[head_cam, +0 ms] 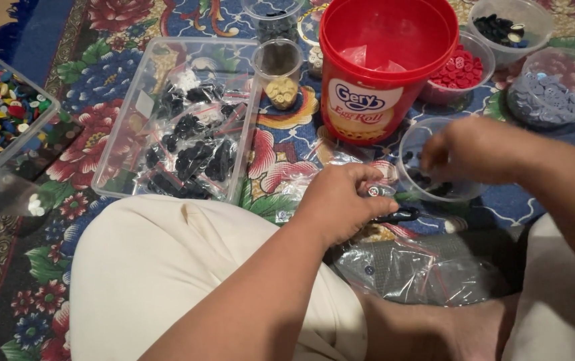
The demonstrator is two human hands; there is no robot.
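The small clear plastic bag (374, 190) sits pinched at the fingertips of the left hand (341, 204), just below the middle of the view toward four o'clock; it is see-through with a thin red strip, and one small round button shows in it, though the bag's outline is mostly covered by the fingers and hard to trace. The right hand (475, 150), at three o'clock, is blurred and dips into a clear round cup (434, 167) holding dark buttons; whether its fingers are clenched on a button or loose I cannot tell. A dark loop beside the left hand's knuckles is too unclear to name. At six o'clock lies a heap of empty clear bags (421, 267), partly hidden by the left forearm and a bare foot. At twelve o'clock stands one red bucket (384, 67), its inside red, the bottom not visible. Behind it four clear cups can be counted: one of red buttons (461, 70), one of dark buttons (505, 27), one of pale lilac buttons (545, 97), cut off by the right edge, and one of cream buttons (281, 90); a further cup (274, 17) at the top edge is cropped. At ten o'clock one clear rectangular tray (120, 134) holds bagged black buttons, too many to count. At nine o'clock a second tray (7, 160) of mixed coloured buttons is cut off by the left edge. All rest on a flowered carpet (287, 144).
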